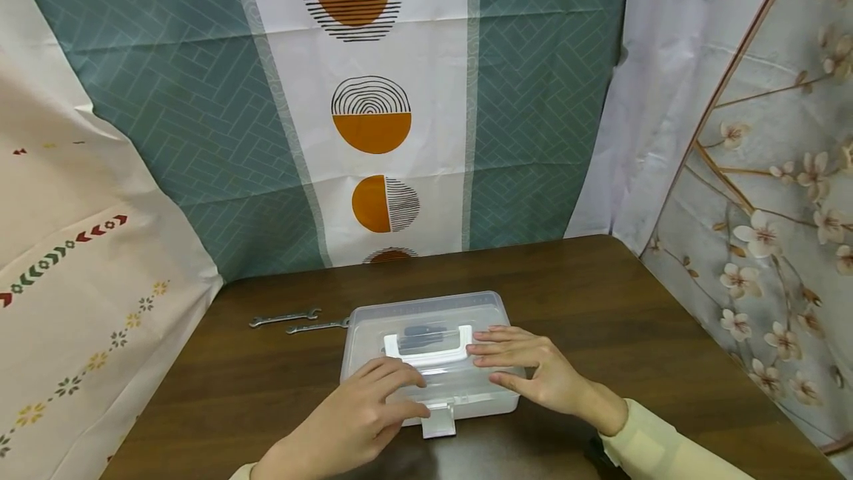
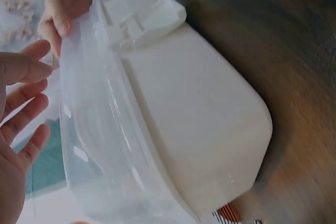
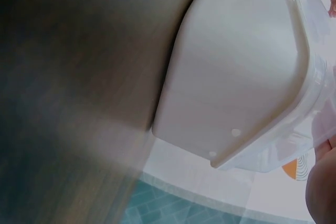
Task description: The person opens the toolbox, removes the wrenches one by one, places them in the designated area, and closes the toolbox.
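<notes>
A translucent plastic toolbox with a white carry handle lies on the table, its lid down. At the front, its white latch sticks outward from the body; the left wrist view shows the latch flap from the side. My left hand is over the front left of the box, thumb and fingers apart beside the latch, holding nothing. My right hand has its fingers extended over the lid's right side, fingertips right at the handle's end. Dark contents show faintly through the lid.
Two metal wrenches, a far one and a nearer one, lie left of the toolbox on the brown wooden table. A dark object is partly hidden by the right sleeve. Patterned cloths hang behind and at both sides.
</notes>
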The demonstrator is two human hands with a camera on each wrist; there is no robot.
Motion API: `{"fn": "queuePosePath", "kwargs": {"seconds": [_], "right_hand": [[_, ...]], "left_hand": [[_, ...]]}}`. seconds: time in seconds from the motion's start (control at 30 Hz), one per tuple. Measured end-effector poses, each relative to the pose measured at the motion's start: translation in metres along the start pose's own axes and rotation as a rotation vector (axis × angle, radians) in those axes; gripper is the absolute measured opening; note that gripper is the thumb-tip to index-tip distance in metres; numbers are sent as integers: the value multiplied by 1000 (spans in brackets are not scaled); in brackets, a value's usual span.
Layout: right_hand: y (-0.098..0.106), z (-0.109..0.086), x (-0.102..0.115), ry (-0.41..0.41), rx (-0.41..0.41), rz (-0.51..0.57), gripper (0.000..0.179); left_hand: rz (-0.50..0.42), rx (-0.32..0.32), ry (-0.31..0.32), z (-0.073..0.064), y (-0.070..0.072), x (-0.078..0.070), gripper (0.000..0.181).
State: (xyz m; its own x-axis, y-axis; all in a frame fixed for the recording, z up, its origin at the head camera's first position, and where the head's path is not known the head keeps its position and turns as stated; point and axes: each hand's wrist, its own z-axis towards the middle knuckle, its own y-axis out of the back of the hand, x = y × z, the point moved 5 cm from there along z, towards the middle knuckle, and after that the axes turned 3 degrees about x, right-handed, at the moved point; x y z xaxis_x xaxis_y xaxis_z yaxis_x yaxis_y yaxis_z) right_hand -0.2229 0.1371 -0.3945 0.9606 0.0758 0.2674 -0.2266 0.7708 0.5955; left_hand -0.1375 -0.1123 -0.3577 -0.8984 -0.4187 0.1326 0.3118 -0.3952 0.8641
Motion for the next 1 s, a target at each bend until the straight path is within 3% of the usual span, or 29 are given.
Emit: {"fn": "queuePosePath", "kwargs": {"seconds": [0.17,0.33,0.43,0.57,1.0], "right_hand": [[1,0,0,-2,-2,1,46],[2,0,-1,20,-12,-4,46],[1,-1,-2,26,-7,2,45],[0,-1,-2,32,-6,8,45],[0,0,-2,20,-4,13,44]], "left_hand": [[59,22,-67,5,-7,-9,21],[19,49,-112,7,-15,-17,26],[-49,89,-117,5,-20,-19,33],[-74,151,-114,2,-28,-22,36],[-67,248,-54,-2,-44,-27,36]]}}
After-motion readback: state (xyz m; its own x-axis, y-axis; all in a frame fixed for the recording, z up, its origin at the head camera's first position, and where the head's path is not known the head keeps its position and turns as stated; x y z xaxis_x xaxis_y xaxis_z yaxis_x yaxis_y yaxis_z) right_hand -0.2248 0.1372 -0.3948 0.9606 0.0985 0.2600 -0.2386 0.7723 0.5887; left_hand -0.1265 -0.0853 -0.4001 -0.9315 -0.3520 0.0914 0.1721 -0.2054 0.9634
